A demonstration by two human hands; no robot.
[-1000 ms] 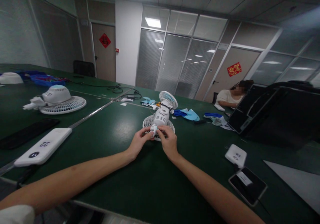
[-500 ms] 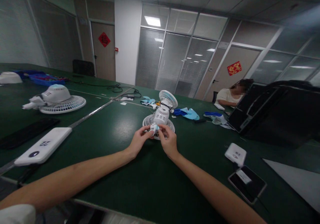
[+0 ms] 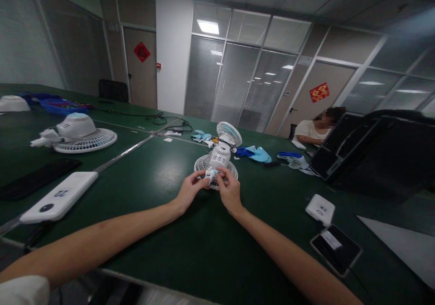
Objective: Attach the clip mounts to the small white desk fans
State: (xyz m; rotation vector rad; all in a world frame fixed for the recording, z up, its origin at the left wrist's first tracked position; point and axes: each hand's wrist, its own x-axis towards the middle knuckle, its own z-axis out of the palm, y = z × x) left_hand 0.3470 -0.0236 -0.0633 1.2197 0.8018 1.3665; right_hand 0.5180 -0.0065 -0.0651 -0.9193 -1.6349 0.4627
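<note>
In the head view a white fan [image 3: 219, 156] lies grille-down on the green table, its vented motor housing facing up. A small white joint [image 3: 210, 174] with a light-blue part sticks out from its near end. My left hand [image 3: 190, 189] pinches this joint from the left, thumb and fingers closed on it. From the right, my right hand [image 3: 229, 189] grips beside the light-blue part with thumb and forefinger. My fingers partly hide the joint and the near edge of the grille. Just behind the housing stands another round white piece [image 3: 229, 133] with a grille.
Another white fan [image 3: 79, 133] lies at the left, near a white power bank [image 3: 59, 197]. Blue gloves [image 3: 256, 153] lie beyond my hands. At the right are a small white box [image 3: 320, 210], a phone [image 3: 335, 250] and a black case [image 3: 374, 155]. A person [image 3: 312, 130] sits behind it.
My hands stay at the joint with nearly the same grip. The right fingers have shifted very slightly around the light-blue part.
</note>
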